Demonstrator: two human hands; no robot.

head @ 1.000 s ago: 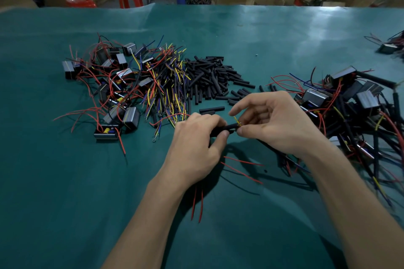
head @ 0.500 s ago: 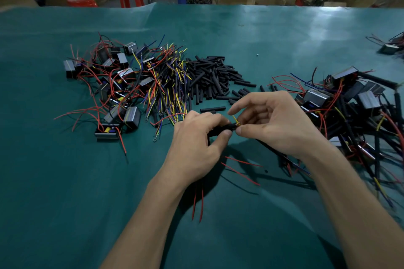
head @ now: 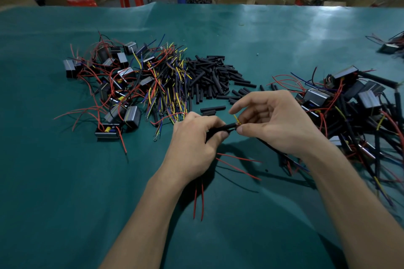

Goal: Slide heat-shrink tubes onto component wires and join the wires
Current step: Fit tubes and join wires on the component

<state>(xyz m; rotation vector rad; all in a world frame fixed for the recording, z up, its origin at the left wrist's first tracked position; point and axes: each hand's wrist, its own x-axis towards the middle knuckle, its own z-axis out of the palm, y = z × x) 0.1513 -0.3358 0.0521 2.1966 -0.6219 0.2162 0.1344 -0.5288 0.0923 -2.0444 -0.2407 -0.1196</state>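
My left hand (head: 194, 142) grips a black heat-shrink tube (head: 227, 128) with wires running through it; two red wires (head: 198, 201) hang out below the palm. My right hand (head: 275, 122) pinches a short yellow wire end (head: 236, 119) right at the tube's mouth, thumb and forefinger closed on it. A black lead trails from under the right hand toward the right pile. Both hands hover just above the green table (head: 65, 181). The component these wires belong to is hidden by my hands.
A heap of loose black tubes (head: 209, 78) lies beyond the hands. Left of it are grey box components with red wires (head: 113, 85) and a bundle of coloured wires (head: 168, 85). A pile of sleeved components (head: 354, 113) sits at the right. Cardboard boxes and red stools stand behind the table.
Almost nothing moved. The right hand's fingers shifted slightly at the tube's mouth, and the yellow wire end now sticks up a little more.
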